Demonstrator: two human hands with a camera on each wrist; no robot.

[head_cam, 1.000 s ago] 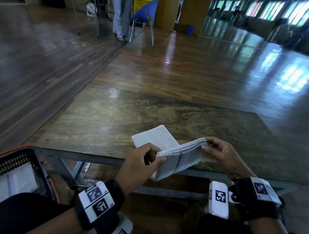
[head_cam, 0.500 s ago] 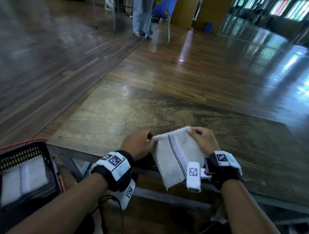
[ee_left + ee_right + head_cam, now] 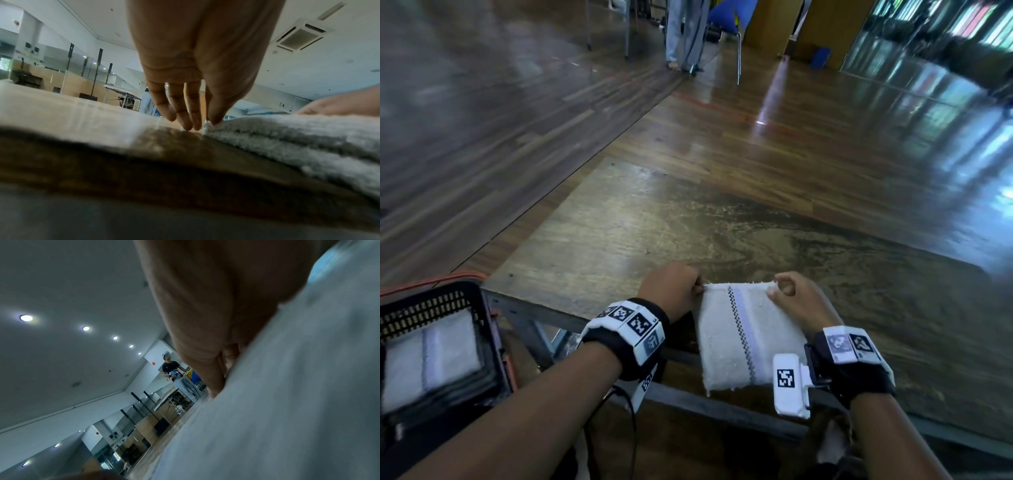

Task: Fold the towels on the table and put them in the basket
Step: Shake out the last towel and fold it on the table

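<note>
A folded white towel (image 3: 739,337) with a checked black line and a pale purple stripe lies at the near edge of the wooden table (image 3: 640,236), its lower part hanging past the edge. My left hand (image 3: 678,287) pinches the towel's far left corner. My right hand (image 3: 791,294) pinches the far right corner between thumb and forefinger. In the left wrist view the towel (image 3: 298,138) shows as stacked layers beside my left hand's fingertips (image 3: 189,123). The right wrist view is filled by the towel (image 3: 287,402) under my right hand (image 3: 211,391).
A black basket (image 3: 431,301) with an orange rim stands low at the left, holding a folded white towel (image 3: 428,353). Beyond the table lies glossy wooden floor. A standing person (image 3: 685,31) and a blue chair (image 3: 726,20) are far back.
The towel went from being held up as a folded stack to lying flat at the table edge, stripe up. Both hands moved to its far corners. The head view shifted right.
</note>
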